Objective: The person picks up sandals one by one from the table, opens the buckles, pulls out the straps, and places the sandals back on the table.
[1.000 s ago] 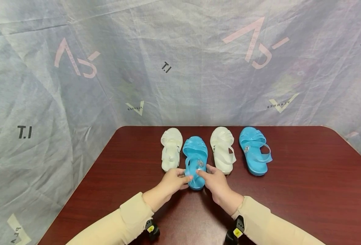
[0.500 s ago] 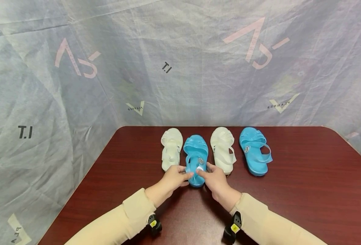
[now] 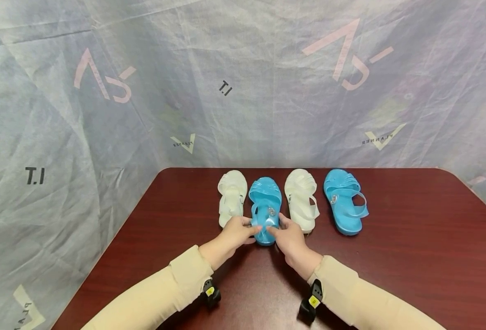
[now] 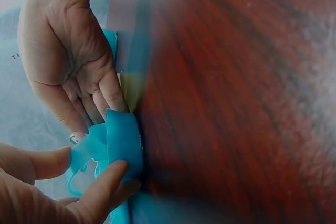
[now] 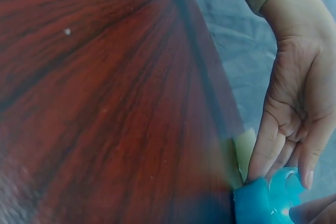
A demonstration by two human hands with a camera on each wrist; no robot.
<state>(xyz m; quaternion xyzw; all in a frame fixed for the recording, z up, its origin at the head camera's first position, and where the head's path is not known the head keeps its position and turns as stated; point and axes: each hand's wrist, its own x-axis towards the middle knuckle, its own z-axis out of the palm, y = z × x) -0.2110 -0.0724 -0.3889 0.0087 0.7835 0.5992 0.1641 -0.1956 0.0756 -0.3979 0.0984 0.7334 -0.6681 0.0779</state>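
Note:
A blue sandal point(image 3: 265, 201) lies between two white sandals, its toe toward the back of the table. My left hand point(image 3: 235, 233) grips the left side of its heel, with the thumb on top over the strap. On the other side my right hand point(image 3: 291, 239) pinches the heel's right edge, thumb also on top. In the left wrist view both hands meet at the blue heel point(image 4: 125, 142), which sits at or just above the tabletop; I cannot tell which. The right wrist view shows the right fingers along the heel's side point(image 5: 251, 202).
One white sandal point(image 3: 232, 195) stands left of the held sandal, another white sandal point(image 3: 300, 201) right of it. A second blue sandal point(image 3: 344, 201) lies farther right. The dark red table point(image 3: 412, 238) ends at a hanging grey cloth point(image 3: 267, 91).
Both hands have moved the blue sandal slightly forward, toward the back of the table, more in line with the white sandals. Their hold on the heel is the same.

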